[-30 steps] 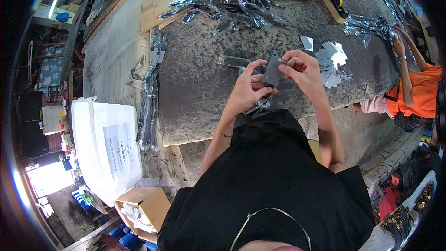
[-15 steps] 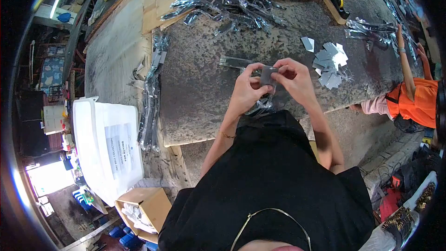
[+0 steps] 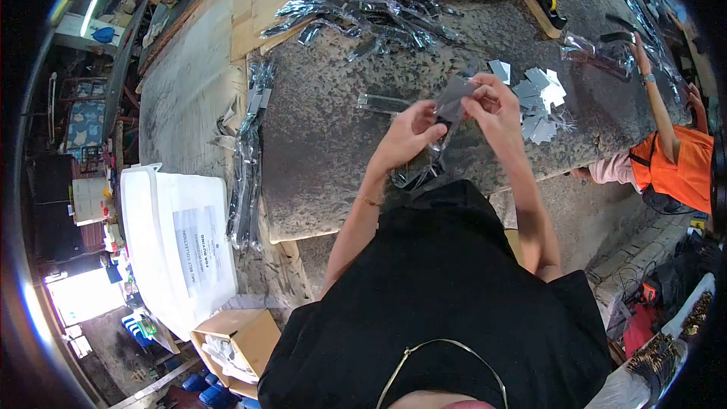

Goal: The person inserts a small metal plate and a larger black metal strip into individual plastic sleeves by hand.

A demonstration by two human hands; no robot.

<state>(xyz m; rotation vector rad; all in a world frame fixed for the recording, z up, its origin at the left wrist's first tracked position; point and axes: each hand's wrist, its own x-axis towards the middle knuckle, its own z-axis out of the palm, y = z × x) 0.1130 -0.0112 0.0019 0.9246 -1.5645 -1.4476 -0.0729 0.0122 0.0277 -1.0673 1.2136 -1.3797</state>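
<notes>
A grey card tag (image 3: 457,95) is held up in front of me, tilted. My right hand (image 3: 494,111) pinches its right edge between thumb and fingers. My left hand (image 3: 409,138) is closed at the tag's lower left, gripping the end of a plastic-wrapped dark belt (image 3: 416,176) that hangs toward my body. Exactly how tag and belt meet is hidden by the fingers. Another belt in a clear sleeve (image 3: 381,102) lies flat just beyond my left hand. Loose silver-grey tags (image 3: 539,95) with thin strings are piled right of my right hand.
Wrapped belts form a large heap (image 3: 371,4) at the back and a stack (image 3: 246,174) along the left edge. A tape dispenser (image 3: 544,7) stands back right. Left are a white plastic bin (image 3: 170,220) and a carton (image 3: 246,341). A person in orange (image 3: 681,170) handles belts at right.
Both hands have moved slightly right, and the tag has been raised and turned so more of its face shows. At right, the other person's hand has lifted a dark belt.
</notes>
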